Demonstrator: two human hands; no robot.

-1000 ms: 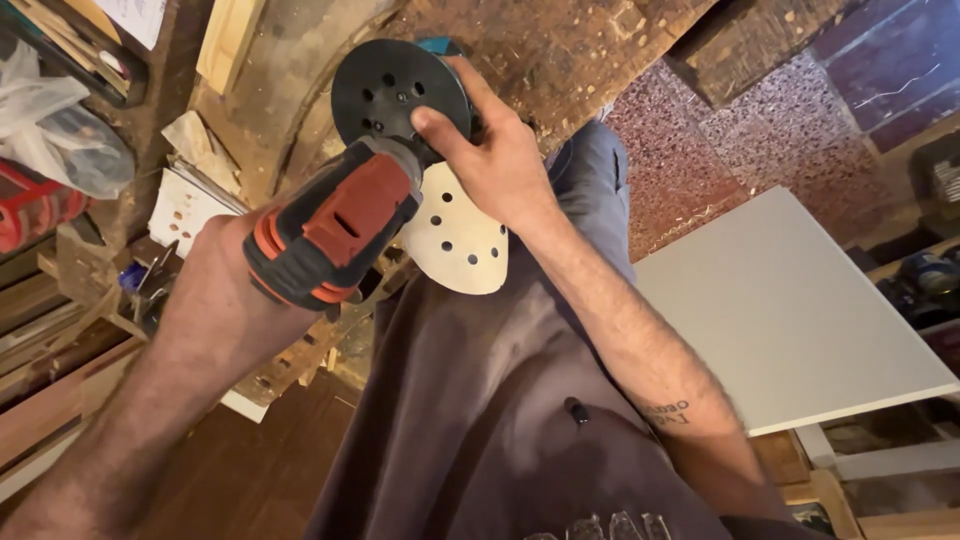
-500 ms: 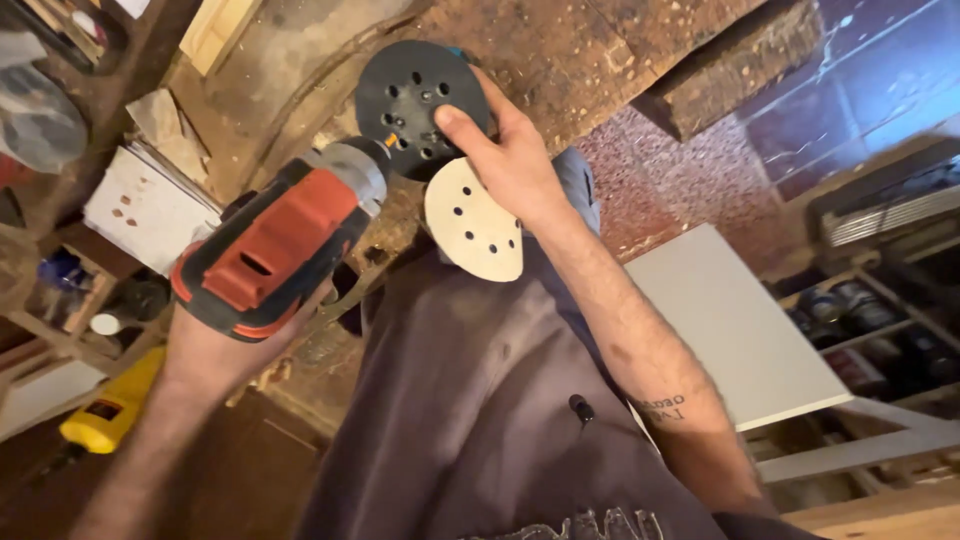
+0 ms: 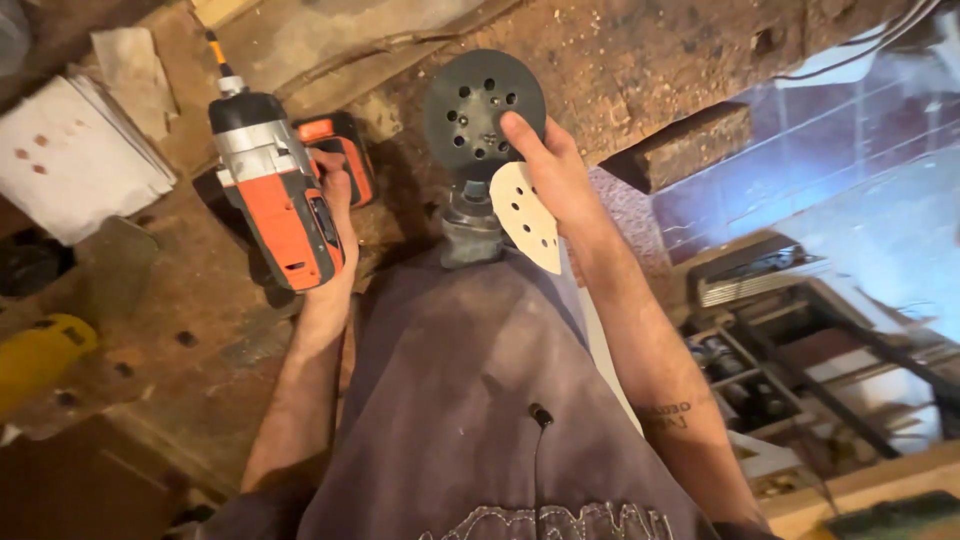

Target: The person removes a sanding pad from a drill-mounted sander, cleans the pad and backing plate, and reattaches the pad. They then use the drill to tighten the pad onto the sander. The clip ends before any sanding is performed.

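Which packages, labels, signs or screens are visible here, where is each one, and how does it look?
White paper stack: upper left, beside the orange drill in the left hand; flat, rectangular, small dark spots.
Apron print: bottom centre, pale lettering on grey cloth, cut off.
Forearm tattoo: right arm, small dark marks.
No screens or signs.

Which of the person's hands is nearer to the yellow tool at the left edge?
Left. The left hand, gripping the orange drill, lies closer to the yellow tool; the right hand, at the sanding pad, is farther right.
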